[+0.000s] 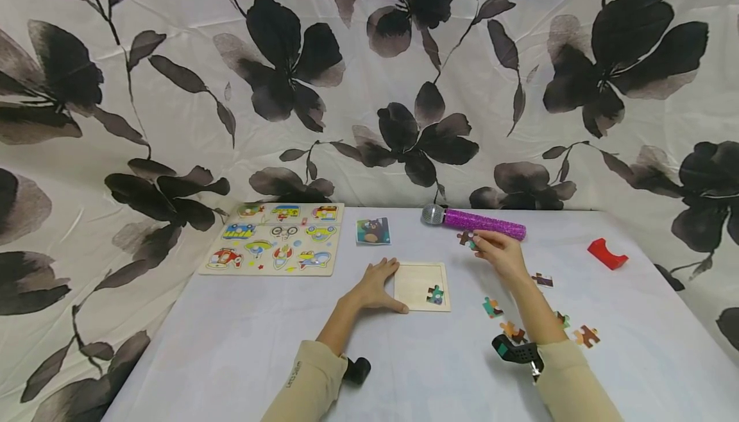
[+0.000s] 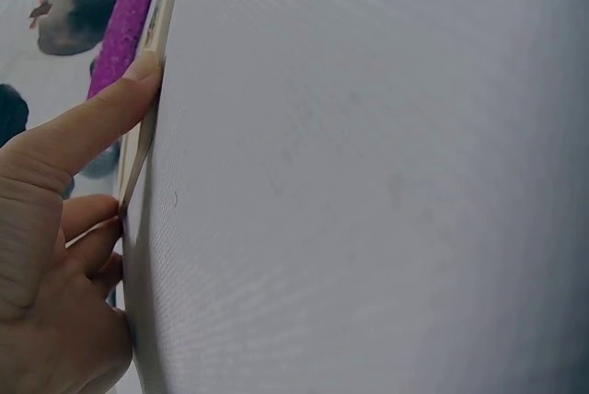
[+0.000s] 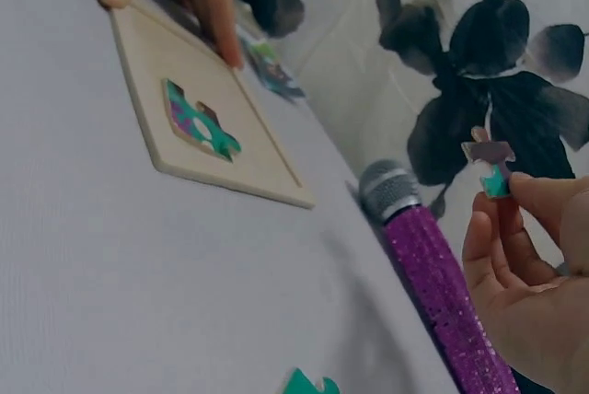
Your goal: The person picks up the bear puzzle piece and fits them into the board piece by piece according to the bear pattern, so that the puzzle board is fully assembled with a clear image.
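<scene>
My left hand (image 1: 372,286) holds the left side of a square wooden puzzle tray (image 1: 412,284), thumb at the near corner and fingers at the far one. One jigsaw piece (image 1: 435,294), teal and purple, lies inside the tray toward its near right corner. Between thumb and fingertips my right hand (image 1: 501,255) pinches a brown and teal jigsaw piece (image 3: 495,180), raised above the table near the microphone. More loose pieces lie around the right forearm: a teal and orange piece (image 1: 492,308), an orange and brown piece (image 1: 587,336) and a dark piece (image 1: 543,279) among them.
A glittery purple microphone (image 1: 482,222) lies at the back, beyond the right hand. Behind the tray is a small bear picture card (image 1: 373,231). A vehicle puzzle board (image 1: 274,242) lies at the back left, and a red curved block (image 1: 607,254) at the right.
</scene>
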The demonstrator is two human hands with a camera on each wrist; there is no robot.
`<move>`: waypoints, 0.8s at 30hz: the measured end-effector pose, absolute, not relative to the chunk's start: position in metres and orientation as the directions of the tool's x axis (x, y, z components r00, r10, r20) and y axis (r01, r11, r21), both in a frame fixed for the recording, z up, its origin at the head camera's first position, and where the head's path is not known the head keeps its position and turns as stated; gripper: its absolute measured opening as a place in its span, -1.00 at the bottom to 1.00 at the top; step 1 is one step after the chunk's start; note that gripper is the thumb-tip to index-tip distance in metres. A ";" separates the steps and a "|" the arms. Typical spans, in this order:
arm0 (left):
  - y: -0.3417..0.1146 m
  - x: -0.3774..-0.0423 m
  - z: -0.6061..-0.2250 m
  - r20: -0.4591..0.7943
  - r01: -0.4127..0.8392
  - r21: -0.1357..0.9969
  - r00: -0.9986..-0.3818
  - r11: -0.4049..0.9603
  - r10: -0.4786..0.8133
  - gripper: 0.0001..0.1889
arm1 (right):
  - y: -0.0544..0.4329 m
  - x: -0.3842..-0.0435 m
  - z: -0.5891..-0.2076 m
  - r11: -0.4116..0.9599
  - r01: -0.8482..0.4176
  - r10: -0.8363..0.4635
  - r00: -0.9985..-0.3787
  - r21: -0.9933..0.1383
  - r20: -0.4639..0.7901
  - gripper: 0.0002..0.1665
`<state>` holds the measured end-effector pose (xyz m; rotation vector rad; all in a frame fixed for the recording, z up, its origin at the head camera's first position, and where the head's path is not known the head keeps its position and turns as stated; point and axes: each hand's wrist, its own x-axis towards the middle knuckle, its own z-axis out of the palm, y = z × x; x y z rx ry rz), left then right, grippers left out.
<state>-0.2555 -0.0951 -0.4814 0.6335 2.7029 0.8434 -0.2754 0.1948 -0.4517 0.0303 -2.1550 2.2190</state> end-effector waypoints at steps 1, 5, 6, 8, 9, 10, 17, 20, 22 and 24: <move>-0.095 -0.255 -0.481 -0.096 0.333 0.585 -0.877 0.740 0.471 0.08 | 0.193 -0.276 -0.453 0.009 -0.069 0.007 -0.998 -0.998 0.069 -0.52; -0.095 -0.255 -0.481 -0.090 0.338 0.587 -0.876 0.736 0.474 0.08 | 0.180 -0.278 -0.460 0.188 -0.174 -0.066 -0.984 -0.967 0.164 -0.60; -0.096 -0.255 -0.481 -0.089 0.338 0.589 -0.876 0.734 0.475 0.08 | 0.177 -0.279 -0.462 0.229 -0.199 -0.089 -0.979 -0.953 0.183 -0.63; -0.096 -0.255 -0.480 -0.085 0.339 0.594 -0.875 0.729 0.477 0.08 | 0.169 -0.279 -0.467 0.295 -0.243 -0.138 -0.968 -0.924 0.211 -0.68; -0.096 -0.255 -0.480 -0.086 0.340 0.594 -0.875 0.729 0.477 0.08 | 0.166 -0.279 -0.468 0.327 -0.264 -0.164 -0.962 -0.907 0.220 -0.69; -0.096 -0.255 -0.480 -0.084 0.341 0.595 -0.874 0.728 0.478 0.08 | 0.162 -0.279 -0.470 0.359 -0.281 -0.189 -0.956 -0.890 0.226 -0.70; -0.095 -0.255 -0.481 -0.083 0.337 0.599 -0.876 0.727 0.475 0.07 | 0.148 -0.280 -0.481 0.550 -0.347 -0.312 -0.929 -0.759 0.198 -0.77; -0.095 -0.255 -0.482 -0.086 0.334 0.601 -0.876 0.726 0.474 0.08 | 0.147 -0.281 -0.484 0.599 -0.374 -0.355 -0.917 -0.708 0.183 -0.77; -0.095 -0.256 -0.482 -0.089 0.332 0.600 -0.877 0.728 0.473 0.08 | 0.146 -0.281 -0.485 0.615 -0.391 -0.376 -0.909 -0.685 0.181 -0.75; -0.096 -0.256 -0.481 -0.093 0.329 0.598 -0.877 0.731 0.471 0.08 | 0.146 -0.282 -0.484 0.615 -0.400 -0.390 -0.903 -0.679 0.178 -0.73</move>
